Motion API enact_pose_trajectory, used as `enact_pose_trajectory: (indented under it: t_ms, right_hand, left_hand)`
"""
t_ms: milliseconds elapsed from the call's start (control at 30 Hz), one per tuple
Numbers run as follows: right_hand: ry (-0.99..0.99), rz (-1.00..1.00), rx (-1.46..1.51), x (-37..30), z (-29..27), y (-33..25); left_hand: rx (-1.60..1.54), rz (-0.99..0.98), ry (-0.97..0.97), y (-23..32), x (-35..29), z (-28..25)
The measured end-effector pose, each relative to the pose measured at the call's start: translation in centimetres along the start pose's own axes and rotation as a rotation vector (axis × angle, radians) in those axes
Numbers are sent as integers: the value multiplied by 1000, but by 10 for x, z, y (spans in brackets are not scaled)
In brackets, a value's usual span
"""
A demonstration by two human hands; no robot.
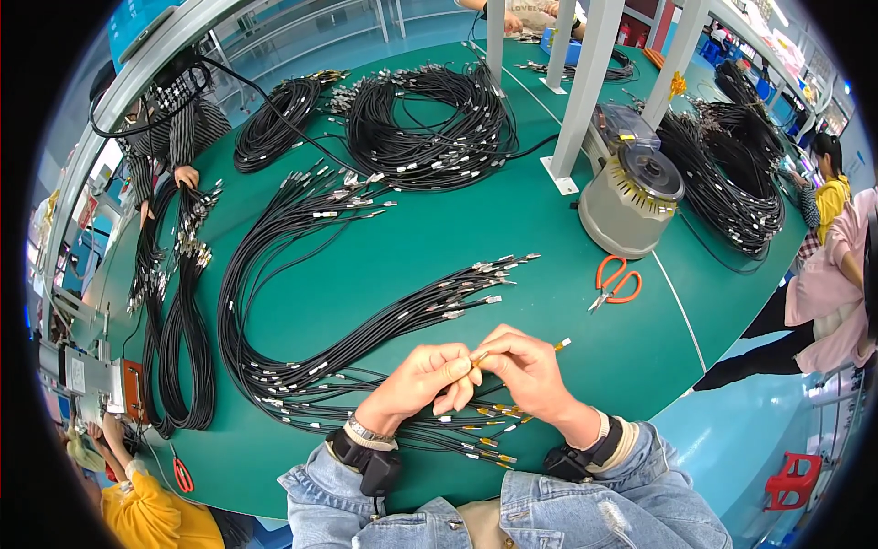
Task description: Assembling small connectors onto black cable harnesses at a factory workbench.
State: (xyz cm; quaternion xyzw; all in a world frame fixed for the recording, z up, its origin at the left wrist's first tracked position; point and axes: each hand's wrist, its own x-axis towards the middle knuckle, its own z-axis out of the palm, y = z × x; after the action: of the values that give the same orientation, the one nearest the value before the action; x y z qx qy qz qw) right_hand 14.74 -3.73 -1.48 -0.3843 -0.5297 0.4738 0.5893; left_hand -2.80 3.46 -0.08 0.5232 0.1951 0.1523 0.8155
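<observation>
My left hand [422, 377] and my right hand [529, 368] meet above the near part of the table, thumbs and fingers pinched together. Between them is a small yellowish piece, apparently a tape label on a black cable; the fingers partly cover it. A cable end [562, 345] with a yellow band and pale tip sticks out beyond my right fingers. Under my hands lie several cable ends with yellow labels [489, 443]. They belong to a curved bundle of black cables [240, 316] whose other ends carry white labels.
Coiled cables [430, 174] lie at the back, with more at right [732, 183]. A round grey tape dispenser [626, 215] stands beside a white post [585, 101]. Orange-handled scissors [615, 285] lie before it. Co-workers' hands [186, 176] handle cables at left. A red stool [794, 480] stands right.
</observation>
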Motion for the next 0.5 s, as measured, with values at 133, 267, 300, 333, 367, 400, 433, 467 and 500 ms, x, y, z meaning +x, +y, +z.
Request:
enact_pose_trajectory:
  t_ms: [133, 267, 300, 333, 367, 400, 433, 467, 500]
  right_hand:
    - [31, 59, 23, 9, -8, -15]
    - [19, 11, 2, 5, -14, -11]
    - [-6, -29, -28, 5, -15, -10]
    - [-20, -27, -27, 4, -17, -10]
    - [-28, 0, -62, 2, -19, -11]
    - [-38, 27, -98, 1, -22, -12]
    - [-48, 54, -134, 0, -24, -13]
    - [-64, 56, -134, -1, -27, -13]
    - [-89, 73, -181, -1, -30, -14]
  left_hand:
    - [27, 14, 65, -1, 2, 5]
    - [89, 52, 114, -4, 6, 13]
    - [106, 71, 120, -4, 6, 15]
    - [103, 78, 131, -5, 7, 17]
    - [97, 64, 144, -6, 8, 19]
    - [91, 49, 157, -7, 9, 21]
    - [83, 34, 170, -9, 9, 23]
    - [78, 41, 184, -12, 9, 25]
    - [144, 48, 202, -17, 10, 28]
